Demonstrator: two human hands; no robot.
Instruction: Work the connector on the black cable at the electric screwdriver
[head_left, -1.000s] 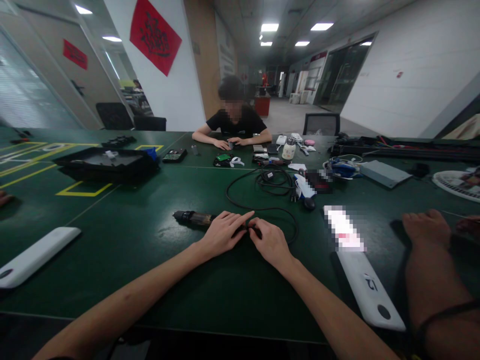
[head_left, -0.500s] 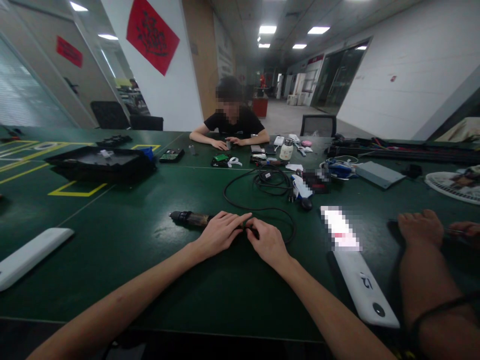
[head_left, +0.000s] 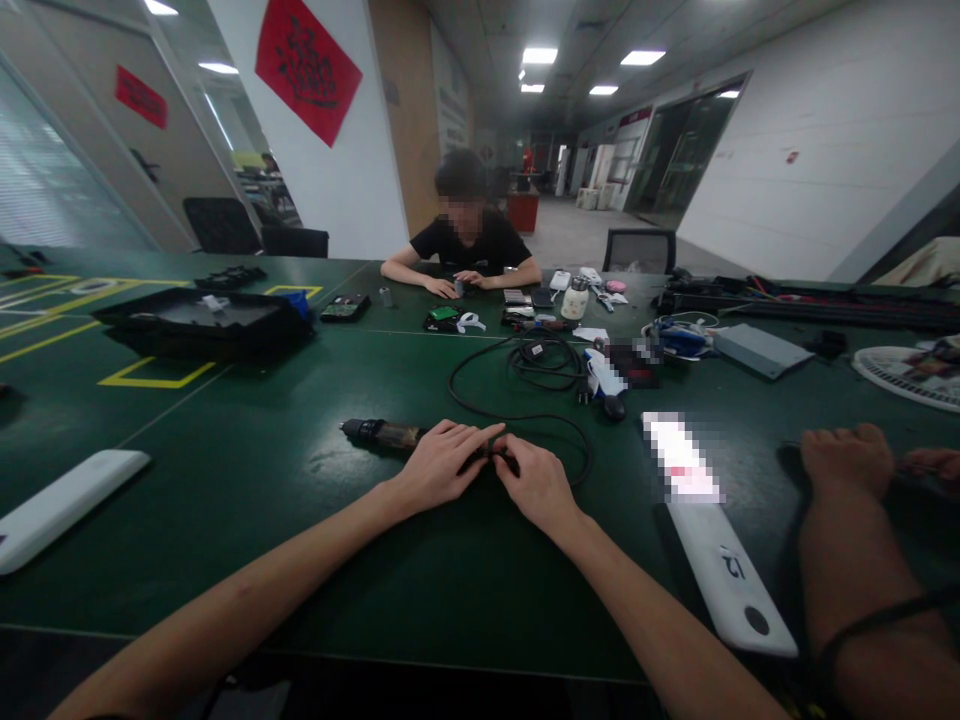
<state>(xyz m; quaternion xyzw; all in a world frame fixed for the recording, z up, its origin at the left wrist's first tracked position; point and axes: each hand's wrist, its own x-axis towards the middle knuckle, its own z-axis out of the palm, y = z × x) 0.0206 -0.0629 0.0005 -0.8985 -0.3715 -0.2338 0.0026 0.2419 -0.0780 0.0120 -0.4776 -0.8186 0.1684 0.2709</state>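
A dark electric screwdriver (head_left: 384,434) with a tan-brown middle lies on the green table, its tip pointing left. My left hand (head_left: 441,462) is wrapped over its rear part, the index finger stretched to the right. Against that rear end, my right hand (head_left: 535,480) pinches the black cord (head_left: 589,448), thumb and fingertips close together. The cord loops from there to the back and into a coil (head_left: 551,372). The joint between tool and cord is mostly hidden by my fingers.
White long devices lie left (head_left: 71,508) and right (head_left: 727,570). Beside the right one rests a co-worker's forearm (head_left: 851,530). A black tray (head_left: 202,325) stands back left. Another person (head_left: 465,240) sits opposite. A mouse (head_left: 613,407) and a blue-white iron-like device (head_left: 679,338) lie back right.
Both hands stay at the screwdriver's rear end, with only slight finger movement. The whole view has shifted very slightly.
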